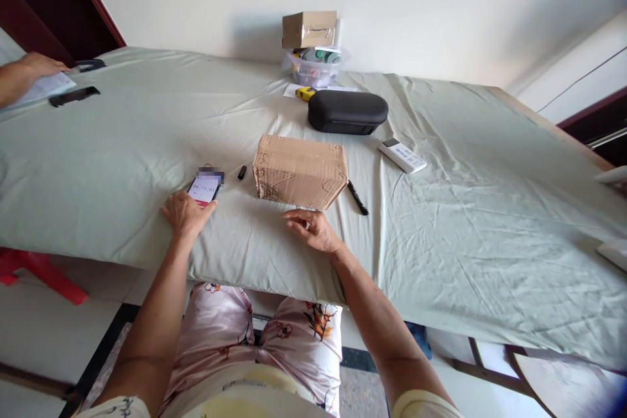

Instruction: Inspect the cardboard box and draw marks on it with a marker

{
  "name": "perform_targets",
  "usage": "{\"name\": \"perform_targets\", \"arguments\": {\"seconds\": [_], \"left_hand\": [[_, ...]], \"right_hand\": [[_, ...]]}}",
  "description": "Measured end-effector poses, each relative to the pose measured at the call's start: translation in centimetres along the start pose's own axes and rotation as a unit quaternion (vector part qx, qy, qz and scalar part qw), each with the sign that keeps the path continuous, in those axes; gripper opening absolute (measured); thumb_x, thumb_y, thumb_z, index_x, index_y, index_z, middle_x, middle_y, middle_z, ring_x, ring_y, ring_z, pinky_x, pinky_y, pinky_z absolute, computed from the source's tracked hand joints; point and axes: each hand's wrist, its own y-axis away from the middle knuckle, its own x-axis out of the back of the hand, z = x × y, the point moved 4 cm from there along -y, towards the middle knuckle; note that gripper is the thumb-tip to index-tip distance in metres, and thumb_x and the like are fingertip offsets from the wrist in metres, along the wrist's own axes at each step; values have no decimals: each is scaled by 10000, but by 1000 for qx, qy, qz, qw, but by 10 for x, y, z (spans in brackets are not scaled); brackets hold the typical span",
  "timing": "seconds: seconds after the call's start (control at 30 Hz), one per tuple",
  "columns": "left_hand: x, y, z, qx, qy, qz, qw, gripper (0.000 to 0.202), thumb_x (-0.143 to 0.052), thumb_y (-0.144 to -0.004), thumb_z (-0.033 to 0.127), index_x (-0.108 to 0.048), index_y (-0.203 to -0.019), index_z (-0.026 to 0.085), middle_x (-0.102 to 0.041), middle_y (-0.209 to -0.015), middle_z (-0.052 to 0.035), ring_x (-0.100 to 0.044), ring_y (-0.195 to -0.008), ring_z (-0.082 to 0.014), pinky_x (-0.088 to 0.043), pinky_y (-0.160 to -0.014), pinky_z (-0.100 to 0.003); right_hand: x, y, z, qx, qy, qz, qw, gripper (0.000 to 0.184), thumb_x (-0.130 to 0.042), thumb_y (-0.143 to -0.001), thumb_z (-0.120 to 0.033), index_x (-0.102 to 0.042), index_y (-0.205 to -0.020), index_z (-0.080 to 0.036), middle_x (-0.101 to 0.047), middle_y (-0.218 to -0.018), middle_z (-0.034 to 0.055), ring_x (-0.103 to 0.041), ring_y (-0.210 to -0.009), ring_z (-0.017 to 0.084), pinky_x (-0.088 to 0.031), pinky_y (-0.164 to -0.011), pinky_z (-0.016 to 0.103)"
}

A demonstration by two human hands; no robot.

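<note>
A lit phone on the green cloth is being covered at its lower end by the left hand, fingers parted; whether it is being gripped cannot be told. To the right, a cardboard box is being faced closely by the right hand, its half-curled fingers being held empty, while the box is being flanked by a black pen and backed by a black case
</note>
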Motion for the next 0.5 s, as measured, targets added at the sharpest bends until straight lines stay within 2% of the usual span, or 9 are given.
{"name": "perform_targets", "arguments": {"seconds": [0.1, 0.17, 0.23, 0.3, 0.37, 0.4, 0.5], "left_hand": [[-1, 3, 7, -36, 30, 8, 999, 939, -760, -794, 557, -478, -1513, 23, -488, -1588, -371, -373, -1567, -512, -260, -1258, -737], [-1, 7, 23, -106, 119, 23, 987, 990, -745, -835, 583, -389, -1605, 70, -426, -1664, -326, -347, -1606, -467, -277, -1294, -675], [-2, 12, 49, -199, 255, 37, 946, 934, -661, -914, 649, -354, -1642, 152, -426, -1695, -252, -395, -1604, -390, -345, -1303, -558], [-6, 16, 78, -268, 382, 46, 883, 879, -526, -978, 739, -339, -1654, 208, -436, -1699, -213, -462, -1570, -340, -433, -1252, -487], [-13, 17, 106, -303, 457, 51, 835, 867, -425, -992, 806, -363, -1644, 240, -436, -1700, -194, -476, -1563, -323, -474, -1214, -452], [-17, 18, 119, -317, 476, 50, 819, 871, -404, -986, 829, -383, -1636, 249, -438, -1701, -185, -467, -1572, -318, -462, -1227, -445], [-33, 17, 144, -340, 499, 44, 796, 855, -391, -981, 842, -462, -1586, 242, -518, -1643, -181, -515, -1535, -311, -445, -1251, -449]], "right_hand": [[15, 6, 0, 4, -2, 127, 992, 413, -567, -1027, -562, -765, -969, -205, -760, -764, 49, -667, -619, 148, -531, -602, 282], [31, 12, 1, 12, -2, 260, 966, 434, -529, -1040, -585, -724, -914, -218, -666, -657, 8, -618, -573, 144, -514, -587, 290], [48, 20, 3, 29, 8, 398, 917, 424, -494, -1050, -586, -688, -934, -226, -582, -620, -20, -567, -548, 140, -499, -581, 295], [62, 25, 6, 31, 41, 499, 865, 399, -478, -1051, -578, -670, -1020, -230, -566, -681, -18, -561, -585, 143, -508, -610, 305], [72, 26, 11, 14, 81, 543, 836, 408, -484, -1042, -577, -659, -1161, -228, -612, -834, 20, -602, -696, 158, -544, -688, 332], [75, 25, 15, 4, 94, 544, 834, 438, -495, -1033, -579, -645, -1251, -230, -635, -933, 45, -621, -763, 167, -559, -734, 348], [74, 20, 28, -12, 89, 485, 870, 588, -544, -1006, -567, -540, -1505, -257, -644, -1168, 94, -641, -903, 185, -576, -817, 374]]}}
